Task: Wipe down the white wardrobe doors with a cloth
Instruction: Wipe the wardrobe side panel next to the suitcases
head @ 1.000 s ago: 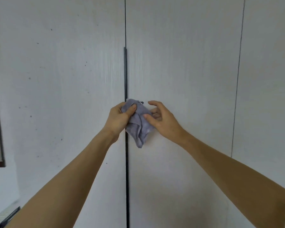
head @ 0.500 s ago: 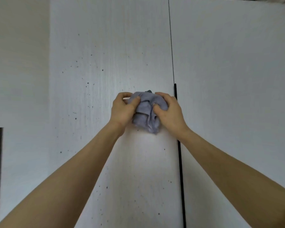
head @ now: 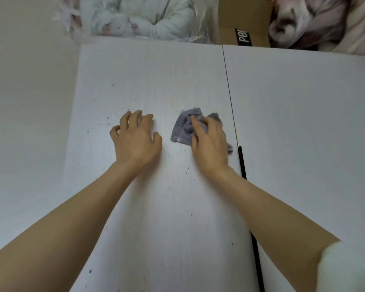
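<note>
The white wardrobe door (head: 156, 81) fills the middle of the view and is speckled with small dark spots. My right hand (head: 209, 142) presses a crumpled grey-purple cloth (head: 182, 128) flat against the door's upper part, just left of the seam. My left hand (head: 135, 140) rests empty against the same door, fingers spread and curled, a hand's width left of the cloth. A second white door (head: 303, 123) lies to the right of the seam, with a thin black handle strip (head: 243, 169) running down along it.
On top of the wardrobe sit bagged bedding (head: 145, 15), a cardboard box (head: 244, 20) and pink fabric (head: 325, 22). A plain wall (head: 25, 102) stands to the left of the door.
The view has tilted up to the wardrobe's top edge. My left hand has let go of the cloth and moved left; my right hand alone holds it against the door.
</note>
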### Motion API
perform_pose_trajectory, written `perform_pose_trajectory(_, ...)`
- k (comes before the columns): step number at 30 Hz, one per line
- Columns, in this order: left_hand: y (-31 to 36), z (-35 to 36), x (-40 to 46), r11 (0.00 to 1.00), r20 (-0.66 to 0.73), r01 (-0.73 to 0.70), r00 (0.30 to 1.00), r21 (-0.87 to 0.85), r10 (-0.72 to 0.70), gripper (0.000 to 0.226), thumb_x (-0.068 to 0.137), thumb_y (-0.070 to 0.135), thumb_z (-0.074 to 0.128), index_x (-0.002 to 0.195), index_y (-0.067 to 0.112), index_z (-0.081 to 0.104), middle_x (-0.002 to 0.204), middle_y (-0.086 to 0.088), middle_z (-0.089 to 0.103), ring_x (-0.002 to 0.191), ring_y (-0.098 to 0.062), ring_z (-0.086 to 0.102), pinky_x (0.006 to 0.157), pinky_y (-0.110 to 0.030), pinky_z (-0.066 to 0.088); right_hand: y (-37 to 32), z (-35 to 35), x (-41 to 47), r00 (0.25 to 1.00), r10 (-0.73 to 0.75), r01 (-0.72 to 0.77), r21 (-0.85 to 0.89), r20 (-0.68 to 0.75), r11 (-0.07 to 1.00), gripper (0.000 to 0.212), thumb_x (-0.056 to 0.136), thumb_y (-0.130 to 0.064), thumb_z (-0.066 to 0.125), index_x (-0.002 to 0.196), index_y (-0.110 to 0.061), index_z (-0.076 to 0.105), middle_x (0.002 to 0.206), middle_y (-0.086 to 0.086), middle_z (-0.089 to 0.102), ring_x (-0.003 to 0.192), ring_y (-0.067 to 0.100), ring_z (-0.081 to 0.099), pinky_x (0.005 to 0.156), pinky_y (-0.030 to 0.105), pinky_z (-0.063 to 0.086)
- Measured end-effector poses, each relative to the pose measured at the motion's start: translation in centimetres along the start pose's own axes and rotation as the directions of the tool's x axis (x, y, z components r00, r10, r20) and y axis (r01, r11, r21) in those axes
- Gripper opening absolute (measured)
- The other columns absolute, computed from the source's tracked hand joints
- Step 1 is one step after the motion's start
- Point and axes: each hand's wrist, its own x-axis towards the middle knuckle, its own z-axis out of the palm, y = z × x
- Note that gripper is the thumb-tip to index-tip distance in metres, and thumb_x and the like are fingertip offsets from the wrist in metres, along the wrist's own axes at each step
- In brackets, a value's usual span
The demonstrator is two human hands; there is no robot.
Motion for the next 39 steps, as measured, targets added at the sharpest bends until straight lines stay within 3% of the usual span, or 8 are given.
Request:
perform_pose_trajectory(3,-1.2,0.5,0.8,0.997,0.010,-0.030,1.000,0.067,0.029,0.049,0.093,0.032,0.041,0.140,0.023,0.032,0.154,-0.002,0.017,0.143,-0.023,0.003,0.111,-0.050,0.005,-0.2,1.3,-0.5,0.993,-0.101,0.097,0.053,0.068,0.994,0.049,0.093,-0.030,0.040,0.141,-0.017,0.042,0.147,0.016,0.034,0.135,0.034,0.031,0.113,0.044,0.025)
perform_pose_trajectory(8,-1.8,1.1,2.1,0.996,0.034,-0.003,0.999,0.090,0.000,0.052,0.093,0.037,0.033,0.143,0.027,0.024,0.156,-0.002,0.009,0.143,-0.024,-0.003,0.112,-0.054,-0.001,1.8,0.2,2.2,0.967,-0.198,0.240,-0.314,0.160,0.918,0.059,0.092,-0.045,0.017,0.147,-0.027,0.027,0.154,0.004,0.026,0.144,0.028,0.015,0.114,0.047,-0.003)
perform_pose_trajectory(11,-2.1,1.3,2.3,0.997,0.023,-0.011,1.000,0.072,0.009,0.052,0.092,0.038,0.034,0.143,0.028,0.025,0.156,-0.003,0.008,0.143,-0.023,-0.004,0.112,-0.055,-0.002,2.7,-0.4,5.0,0.991,-0.064,0.113,-0.459,0.120,0.881,0.060,0.096,-0.045,0.016,0.149,-0.019,0.020,0.156,0.006,0.019,0.145,0.027,0.004,0.113,0.047,-0.012)
perform_pose_trajectory(16,-4.0,0.8,2.9,0.997,-0.022,0.004,1.000,0.082,-0.002,0.052,0.093,0.040,0.033,0.143,0.028,0.025,0.155,-0.003,0.008,0.143,-0.024,-0.004,0.112,-0.056,-0.002,1.7,0.8,8.2,0.975,0.224,-0.224,-0.143,-0.018,0.964,0.055,0.101,-0.034,0.026,0.150,-0.010,0.017,0.158,0.007,0.004,0.145,0.031,0.000,0.117,0.045,-0.003)
perform_pose_trajectory(23,-4.7,0.6,4.9,0.991,-0.097,0.079,0.993,0.109,-0.069,0.052,0.093,0.041,0.032,0.142,0.025,0.026,0.156,-0.006,0.011,0.144,-0.025,-0.002,0.111,-0.057,-0.004,-2.9,3.3,8.3,0.940,-0.312,0.330,-0.139,0.138,0.934,0.048,0.099,-0.028,0.033,0.147,-0.022,0.028,0.156,-0.001,0.019,0.144,0.026,0.012,0.117,0.041,0.004)
perform_pose_trajectory(31,-5.8,0.3,6.3,0.992,-0.090,0.106,0.991,0.072,-0.099,0.052,0.092,0.042,0.031,0.142,0.026,0.025,0.155,-0.006,0.007,0.143,-0.026,-0.006,0.111,-0.057,-0.004,1.7,1.5,12.7,0.946,0.313,-0.323,-0.167,-0.085,0.932,0.055,0.099,-0.029,0.027,0.149,-0.008,0.017,0.158,0.006,0.002,0.145,0.028,-0.001,0.116,0.047,-0.003)
perform_pose_trajectory(35,-6.6,-0.1,7.0,0.993,-0.109,0.089,0.991,0.072,-0.081,0.051,0.093,0.041,0.033,0.141,0.026,0.027,0.154,-0.005,0.010,0.143,-0.025,-0.003,0.111,-0.055,0.000,-3.1,3.9,14.1,0.998,-0.058,0.053,-0.150,-0.029,0.987,0.051,0.097,-0.025,0.032,0.146,-0.012,0.028,0.156,0.005,0.018,0.144,0.028,0.008,0.116,0.044,0.005)
perform_pose_trajectory(39,-7.5,-0.6,8.0,0.987,-0.144,0.138,0.982,0.085,-0.124,0.053,0.092,0.040,0.035,0.141,0.023,0.026,0.154,-0.007,0.012,0.143,-0.027,0.000,0.112,-0.055,0.003,-5.5,5.1,13.5,0.902,-0.422,0.429,-0.105,0.089,0.897,0.050,0.089,-0.024,0.035,0.137,-0.018,0.047,0.147,0.001,0.038,0.138,0.027,0.027,0.111,0.042,0.017)
